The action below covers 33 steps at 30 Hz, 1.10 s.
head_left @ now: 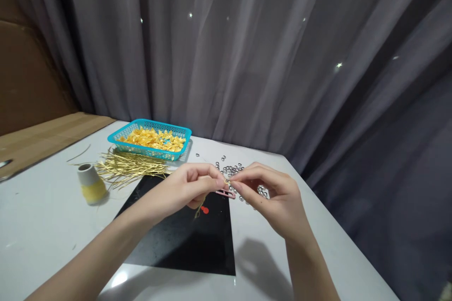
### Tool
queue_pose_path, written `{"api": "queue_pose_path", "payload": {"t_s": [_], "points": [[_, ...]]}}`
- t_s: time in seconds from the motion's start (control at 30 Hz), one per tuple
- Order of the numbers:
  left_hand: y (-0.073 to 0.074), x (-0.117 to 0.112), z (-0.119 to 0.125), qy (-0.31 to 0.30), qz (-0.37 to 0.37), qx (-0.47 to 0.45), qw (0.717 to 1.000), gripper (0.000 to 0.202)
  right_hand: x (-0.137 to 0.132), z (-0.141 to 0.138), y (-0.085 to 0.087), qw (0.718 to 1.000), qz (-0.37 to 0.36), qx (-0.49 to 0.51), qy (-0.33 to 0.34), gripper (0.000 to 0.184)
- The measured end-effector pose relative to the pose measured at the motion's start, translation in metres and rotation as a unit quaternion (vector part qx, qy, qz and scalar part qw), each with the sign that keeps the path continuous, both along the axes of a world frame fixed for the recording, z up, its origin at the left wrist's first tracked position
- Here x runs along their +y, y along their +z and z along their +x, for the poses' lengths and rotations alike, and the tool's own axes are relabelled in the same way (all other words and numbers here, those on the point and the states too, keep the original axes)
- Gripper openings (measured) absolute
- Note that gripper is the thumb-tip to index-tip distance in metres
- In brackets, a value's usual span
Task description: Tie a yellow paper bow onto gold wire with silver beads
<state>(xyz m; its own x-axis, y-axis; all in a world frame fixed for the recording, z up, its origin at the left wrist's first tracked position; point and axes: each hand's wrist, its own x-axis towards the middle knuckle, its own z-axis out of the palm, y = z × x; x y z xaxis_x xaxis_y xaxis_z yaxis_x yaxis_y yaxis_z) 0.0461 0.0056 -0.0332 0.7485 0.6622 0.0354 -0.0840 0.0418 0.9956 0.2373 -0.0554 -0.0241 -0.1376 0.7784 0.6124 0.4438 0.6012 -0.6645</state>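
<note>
My left hand (197, 183) is closed in a pinch above the black mat, and a gold cord (197, 213) with a looped end hangs out below its fingers. Thumb and forefinger of my right hand (270, 190) are pinched together, almost touching the left fingertips. Between the two hands shows a tiny yellowish piece (226, 181), partly covered by the fingers; its kind is too small to tell. Shiny silver beads (233, 169) lie scattered behind and under the right hand. A pink slotted tool (226, 193) lies just below the fingertips, partly hidden.
A blue basket (150, 151) of yellow ribbon bows (151, 138) stands at the back. Before it lies a bundle of gold cords (130, 167). A cone of yellow thread (92, 186) stands left. The black mat (190, 249) carries a red piece (205, 209). Grey curtain (226, 56) hangs behind.
</note>
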Motion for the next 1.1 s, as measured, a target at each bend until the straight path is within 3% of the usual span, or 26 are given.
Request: {"api": "queue_pose_path", "payload": {"t_s": [0.13, 0.53, 0.77, 1.1], "points": [[0.000, 0.000, -0.001, 0.003, 0.013, 0.006, 1.000, 0.022, 0.000, 0.000, -0.001, 0.999, 0.031, -0.015, 0.017, 0.008], [-0.003, 0.001, -0.001, 0.028, 0.010, 0.026, 0.999, 0.024, -0.009, 0.007, 0.005, 0.999, 0.023, -0.018, 0.013, 0.014], [-0.004, 0.002, 0.000, 0.038, 0.023, 0.042, 0.998, 0.028, -0.010, 0.004, 0.006, 0.997, -0.053, -0.045, 0.014, 0.021], [-0.001, 0.002, -0.001, 0.079, 0.057, 0.072, 0.993, 0.030, -0.011, 0.001, 0.002, 0.998, 0.006, -0.067, -0.021, 0.019]]}}
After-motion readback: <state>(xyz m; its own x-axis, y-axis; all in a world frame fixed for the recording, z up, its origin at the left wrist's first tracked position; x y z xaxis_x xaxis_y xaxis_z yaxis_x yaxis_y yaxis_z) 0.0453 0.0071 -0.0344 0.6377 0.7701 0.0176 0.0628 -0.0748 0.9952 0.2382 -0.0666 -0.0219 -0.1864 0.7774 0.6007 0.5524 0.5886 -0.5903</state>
